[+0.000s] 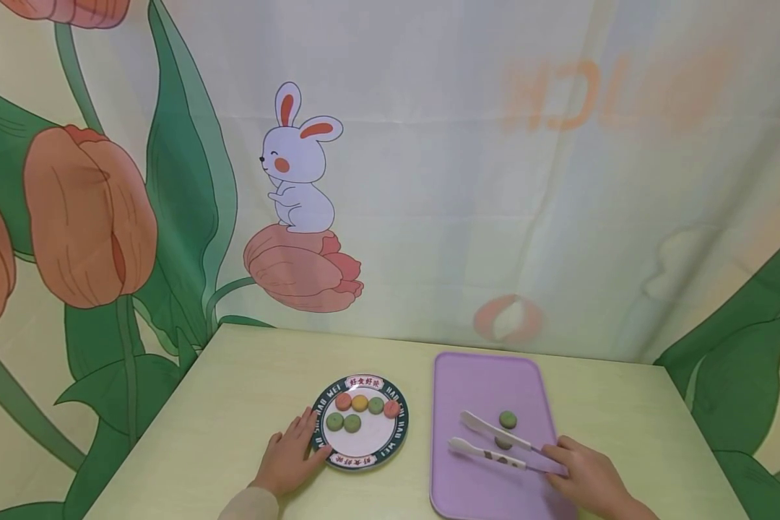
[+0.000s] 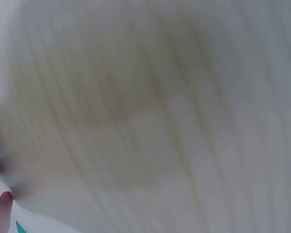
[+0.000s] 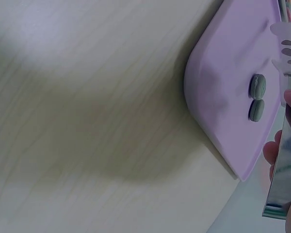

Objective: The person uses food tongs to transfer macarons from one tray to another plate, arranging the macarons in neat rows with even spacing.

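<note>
My right hand (image 1: 588, 473) grips a pair of tongs (image 1: 494, 458) with white tips and a metal handle. The spread tips hang over a purple tray (image 1: 461, 383). On the tray lie two green macarons: one (image 1: 508, 419) shows whole just beyond the upper arm, the other (image 1: 503, 442) is partly covered by it. In the right wrist view the two macarons (image 3: 257, 87) lie side by side. My left hand (image 1: 289, 455) rests at the left rim of a round plate (image 1: 399, 433), fingers stretched out and thumb at the lower rim. Pink, yellow and green macarons (image 1: 352, 423) sit on the plate.
The pale wooden table (image 1: 247, 375) carries the plate left of the tray. Behind it hangs a curtain (image 1: 416, 217) printed with tulips and a rabbit. The left wrist view shows mostly blurred tabletop (image 2: 160, 145).
</note>
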A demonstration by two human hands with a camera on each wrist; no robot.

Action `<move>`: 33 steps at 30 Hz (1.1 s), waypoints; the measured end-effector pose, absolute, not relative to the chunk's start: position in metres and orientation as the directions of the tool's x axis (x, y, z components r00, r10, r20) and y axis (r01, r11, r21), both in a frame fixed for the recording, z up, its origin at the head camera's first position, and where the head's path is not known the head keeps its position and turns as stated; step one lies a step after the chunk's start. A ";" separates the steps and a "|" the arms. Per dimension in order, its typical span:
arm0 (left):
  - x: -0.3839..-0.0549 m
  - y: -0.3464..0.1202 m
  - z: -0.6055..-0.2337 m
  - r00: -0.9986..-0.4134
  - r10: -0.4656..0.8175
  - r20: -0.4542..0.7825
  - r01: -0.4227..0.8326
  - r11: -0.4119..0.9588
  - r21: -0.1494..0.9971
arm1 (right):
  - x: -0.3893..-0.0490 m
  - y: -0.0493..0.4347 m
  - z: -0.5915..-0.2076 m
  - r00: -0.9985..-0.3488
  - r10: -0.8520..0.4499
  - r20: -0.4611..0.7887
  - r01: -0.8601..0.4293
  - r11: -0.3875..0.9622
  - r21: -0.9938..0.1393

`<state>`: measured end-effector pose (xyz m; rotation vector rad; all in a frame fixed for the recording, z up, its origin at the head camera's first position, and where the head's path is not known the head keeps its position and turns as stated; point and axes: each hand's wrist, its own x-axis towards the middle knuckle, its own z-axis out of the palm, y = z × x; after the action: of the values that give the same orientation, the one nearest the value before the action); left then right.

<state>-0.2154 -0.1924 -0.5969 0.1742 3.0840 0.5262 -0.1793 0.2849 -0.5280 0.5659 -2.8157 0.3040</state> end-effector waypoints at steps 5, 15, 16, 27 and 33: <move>-0.215 -0.192 -0.596 -0.994 0.108 0.001 0.102 0.938 0.331 | -0.178 0.287 -0.529 -0.881 -0.349 0.318 -0.413 0.896 -0.161; -0.214 -0.193 -0.596 -0.994 0.110 0.001 0.104 0.937 0.333 | -0.178 0.289 -0.532 -0.873 -0.342 0.348 -0.417 0.893 -0.169; -0.214 -0.193 -0.596 -0.994 0.110 0.001 0.104 0.937 0.333 | -0.178 0.290 -0.533 -0.876 -0.336 0.347 -0.412 0.895 -0.172; -0.216 -0.193 -0.598 -0.994 0.107 -0.007 0.099 0.938 0.332 | -0.176 0.299 -0.534 -0.847 -0.349 0.402 -0.441 0.883 -0.161; -0.216 -0.193 -0.599 -0.994 0.109 -0.002 0.102 0.937 0.334 | -0.175 0.302 -0.537 -0.859 -0.330 0.391 -0.421 0.890 -0.174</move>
<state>-0.2156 -0.1932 -0.5988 0.1667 3.0718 0.5285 -0.1748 0.3024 -0.5372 0.5553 -2.7029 0.3606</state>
